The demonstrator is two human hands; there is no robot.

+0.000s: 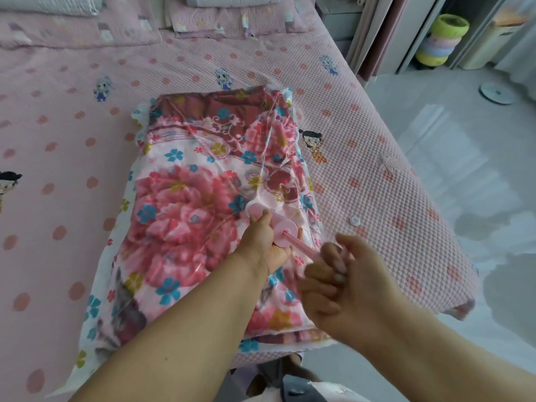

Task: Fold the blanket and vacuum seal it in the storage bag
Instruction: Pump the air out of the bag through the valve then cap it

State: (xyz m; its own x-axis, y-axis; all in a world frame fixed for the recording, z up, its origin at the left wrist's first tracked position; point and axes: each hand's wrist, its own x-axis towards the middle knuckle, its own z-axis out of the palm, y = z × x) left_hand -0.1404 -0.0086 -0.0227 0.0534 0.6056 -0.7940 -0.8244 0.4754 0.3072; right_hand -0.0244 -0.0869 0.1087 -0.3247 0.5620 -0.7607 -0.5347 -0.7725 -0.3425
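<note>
One blanket [203, 181], one storage bag [95, 288], one hand pump [278, 227], one valve cap [354, 220]

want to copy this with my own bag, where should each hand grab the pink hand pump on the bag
One hand wraps the pump barrel low, just behind the flange at the bag end, as the left hand does, pressing it onto the bag. The other takes the handle end of the thin rod, coming from the near side like the right hand, since the rod slants back toward the person.

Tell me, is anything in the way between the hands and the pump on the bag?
Nothing visible is. The left hand already grips the pink pump on the storage bag, and the right hand holds its handle.
</note>
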